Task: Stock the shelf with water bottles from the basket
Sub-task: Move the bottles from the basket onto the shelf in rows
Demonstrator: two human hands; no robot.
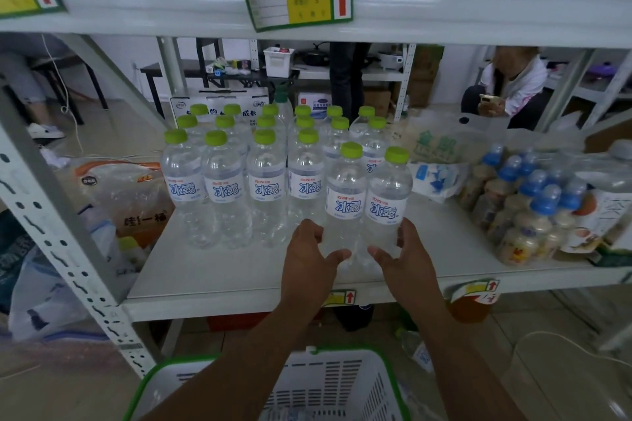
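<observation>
Gripping two at once: left hand (309,253) curled round the left bottle (345,205), right hand (402,255) round the right bottle (388,208). Both are upright near the shelf (222,280) front edge, just beside the bottle rows (246,181). Basket (345,376) sits below.

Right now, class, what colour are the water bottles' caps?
Lime green caps, seen best in head view.

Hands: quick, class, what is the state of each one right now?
Left hand: grips the left front bottle.
Right hand: grips the right front bottle.
</observation>
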